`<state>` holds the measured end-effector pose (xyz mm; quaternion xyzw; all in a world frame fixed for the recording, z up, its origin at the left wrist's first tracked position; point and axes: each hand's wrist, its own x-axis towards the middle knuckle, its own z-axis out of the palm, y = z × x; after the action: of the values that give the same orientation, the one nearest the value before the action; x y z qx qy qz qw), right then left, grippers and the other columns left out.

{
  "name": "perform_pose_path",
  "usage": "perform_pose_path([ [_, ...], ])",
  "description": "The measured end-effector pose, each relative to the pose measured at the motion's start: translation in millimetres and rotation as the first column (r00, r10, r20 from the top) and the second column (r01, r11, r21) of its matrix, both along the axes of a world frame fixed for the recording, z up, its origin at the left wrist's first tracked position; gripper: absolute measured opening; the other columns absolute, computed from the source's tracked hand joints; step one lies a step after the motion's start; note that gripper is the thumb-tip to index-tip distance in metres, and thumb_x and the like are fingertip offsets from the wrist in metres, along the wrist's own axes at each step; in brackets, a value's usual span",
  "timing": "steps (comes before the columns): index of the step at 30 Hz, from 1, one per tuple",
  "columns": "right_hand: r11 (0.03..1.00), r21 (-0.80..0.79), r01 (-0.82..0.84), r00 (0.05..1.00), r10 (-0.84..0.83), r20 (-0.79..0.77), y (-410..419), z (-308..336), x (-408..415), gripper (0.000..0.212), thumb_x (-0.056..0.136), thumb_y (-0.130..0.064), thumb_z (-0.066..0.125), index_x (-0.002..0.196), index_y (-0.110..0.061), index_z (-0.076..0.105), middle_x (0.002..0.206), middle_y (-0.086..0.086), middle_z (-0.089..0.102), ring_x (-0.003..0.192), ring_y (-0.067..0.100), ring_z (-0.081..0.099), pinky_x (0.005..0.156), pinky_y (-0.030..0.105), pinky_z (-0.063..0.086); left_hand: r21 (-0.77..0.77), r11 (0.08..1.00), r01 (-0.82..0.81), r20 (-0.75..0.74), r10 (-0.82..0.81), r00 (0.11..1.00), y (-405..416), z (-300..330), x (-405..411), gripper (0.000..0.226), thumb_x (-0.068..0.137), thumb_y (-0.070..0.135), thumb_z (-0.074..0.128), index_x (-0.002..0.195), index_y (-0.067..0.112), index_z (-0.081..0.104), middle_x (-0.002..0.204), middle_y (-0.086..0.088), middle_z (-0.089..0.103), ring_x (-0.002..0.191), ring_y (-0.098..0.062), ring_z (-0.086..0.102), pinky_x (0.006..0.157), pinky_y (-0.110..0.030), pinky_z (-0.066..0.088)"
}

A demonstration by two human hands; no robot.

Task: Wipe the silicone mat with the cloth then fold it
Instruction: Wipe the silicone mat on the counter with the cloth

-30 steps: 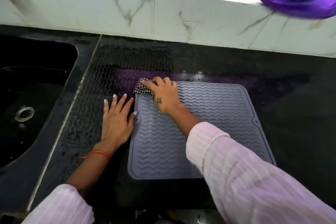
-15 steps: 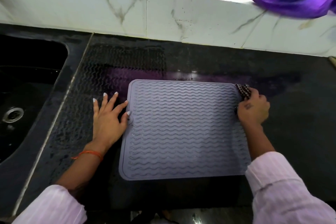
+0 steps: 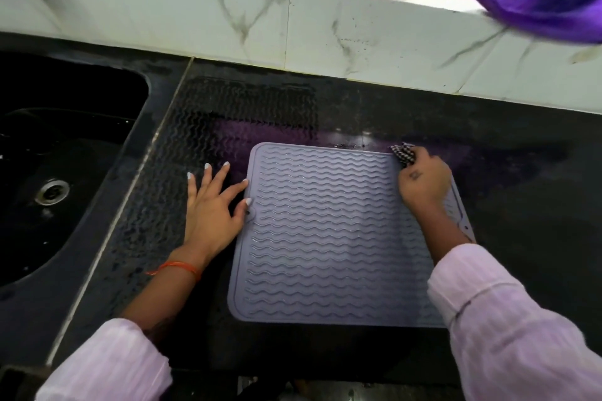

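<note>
Right hand [image 3: 423, 181] grips bunched cloth [image 3: 404, 153] at silicone mat [image 3: 325, 238] far-right corner; left hand [image 3: 211, 208] flat, fingers spread, thumb touching mat edge. Cloth mostly hidden.

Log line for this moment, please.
phase: wiping | right hand: grips cloth, mat far-right corner | left hand: flat, mat's left edge | fold: pending

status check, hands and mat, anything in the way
Left hand flat on counter, fingertips at mat edge. Right hand grips cloth at far right corner. Mat flat, unfolded. Nothing blocking.
</note>
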<state>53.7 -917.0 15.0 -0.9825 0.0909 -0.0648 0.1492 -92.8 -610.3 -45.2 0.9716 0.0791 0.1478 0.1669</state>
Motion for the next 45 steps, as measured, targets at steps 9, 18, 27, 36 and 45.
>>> perform_pose_path([
  [9, 0.903, -0.011, -0.429, 0.903, 0.429, -0.001, 144, -7, -30, 0.042, 0.087, -0.011, 0.045, 0.129, -0.017, 0.049, 0.116, 0.015, 0.055, 0.106, 0.032, 0.049, 0.082, 0.035, 0.043, -0.007, 1.000, 0.003, 0.008, -0.003, 1.000, 1, 1, -1, 0.061, 0.083, 0.055, 0.030, 0.124, 0.022, 0.060, 0.150, -0.010, 0.034, 0.143, -0.034, 0.015, 0.111, -0.030, -0.022],
  [18, 0.655, -0.054, -0.754, 0.657, 0.752, -0.055, 187, -7, -41, 0.048, 0.090, -0.012, 0.047, 0.135, -0.027, 0.045, 0.123, 0.008, 0.054, 0.109, 0.029, 0.047, 0.089, 0.037, 0.041, 0.005, 1.000, -0.001, -0.007, 0.001, 1.000, 7, 5, -4, 0.061, 0.084, 0.061, 0.029, 0.126, 0.029, 0.058, 0.151, -0.010, 0.033, 0.143, -0.035, 0.014, 0.109, -0.030, -0.024],
  [27, 0.498, -0.047, -0.866, 0.500, 0.858, -0.116, 165, -2, -85, 0.048, 0.091, -0.010, 0.047, 0.134, -0.033, 0.046, 0.124, 0.004, 0.054, 0.110, 0.026, 0.046, 0.090, 0.036, 0.040, -0.262, 0.942, -0.208, 0.103, 0.242, 0.965, 12, 12, -15, 0.028, 0.098, 0.027, 0.045, 0.114, 0.014, 0.063, 0.144, -0.007, 0.044, 0.142, -0.028, 0.022, 0.114, -0.036, -0.011],
  [36, 0.370, -0.003, -0.929, 0.368, 0.922, -0.121, 140, 4, -149, 0.048, 0.087, -0.011, 0.051, 0.132, -0.030, 0.049, 0.126, 0.003, 0.054, 0.109, 0.025, 0.047, 0.088, 0.039, 0.044, -0.250, 0.952, -0.179, 0.045, 0.196, 0.980, 8, 22, -17, 0.031, 0.098, 0.031, 0.043, 0.118, 0.015, 0.062, 0.142, -0.009, 0.046, 0.141, -0.028, 0.023, 0.115, -0.040, -0.010],
  [45, 0.296, 0.050, -0.954, 0.296, 0.955, -0.005, 110, -8, -210, 0.047, 0.073, -0.009, 0.066, 0.116, -0.027, 0.062, 0.102, 0.004, 0.063, 0.087, 0.026, 0.054, 0.066, 0.033, 0.049, -0.151, 0.981, -0.124, -0.084, 0.112, 0.990, -15, 19, -21, 0.038, 0.094, 0.035, 0.050, 0.127, 0.016, 0.056, 0.146, -0.008, 0.041, 0.143, -0.028, 0.018, 0.116, -0.041, -0.009],
])
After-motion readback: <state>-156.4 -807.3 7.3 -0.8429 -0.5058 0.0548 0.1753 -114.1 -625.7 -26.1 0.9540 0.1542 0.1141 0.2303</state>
